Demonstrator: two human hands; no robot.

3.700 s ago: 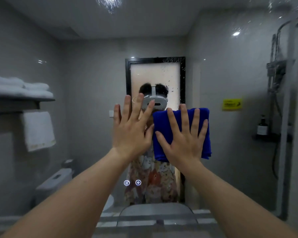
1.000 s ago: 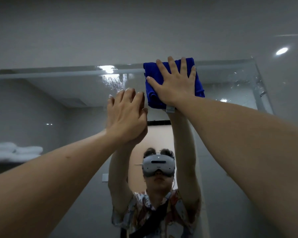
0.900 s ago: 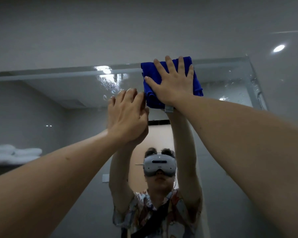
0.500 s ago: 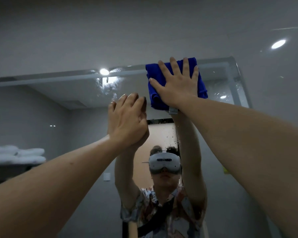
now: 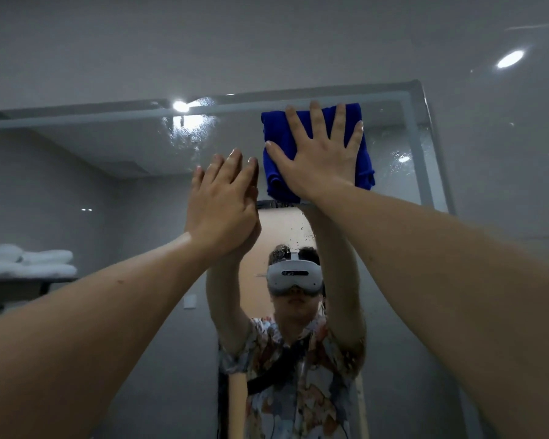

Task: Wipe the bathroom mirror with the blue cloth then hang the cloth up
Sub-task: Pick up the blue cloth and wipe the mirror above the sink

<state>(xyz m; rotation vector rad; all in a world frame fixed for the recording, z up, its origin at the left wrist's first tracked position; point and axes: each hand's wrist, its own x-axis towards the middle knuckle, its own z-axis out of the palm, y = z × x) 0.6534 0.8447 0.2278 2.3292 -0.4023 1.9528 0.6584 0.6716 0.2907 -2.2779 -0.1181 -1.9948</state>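
The folded blue cloth (image 5: 274,147) is pressed flat against the bathroom mirror (image 5: 114,191) close to its top edge, near the upper right corner. My right hand (image 5: 322,160) lies spread over the cloth, fingers apart, holding it to the glass. My left hand (image 5: 224,204) rests flat on the mirror just left of and below the cloth, fingers together, with nothing in it. Water droplets speckle the glass left of the cloth and near the right edge.
The mirror's right edge (image 5: 425,160) meets a glossy grey wall (image 5: 504,185). Reflected in the glass are a shelf with folded white towels (image 5: 29,261), a person wearing a headset, and ceiling lights.
Over the last second my right hand has slid the cloth rightward along the mirror's top edge toward the corner. 3.7 s ago both hands were lower, at mid-mirror height.
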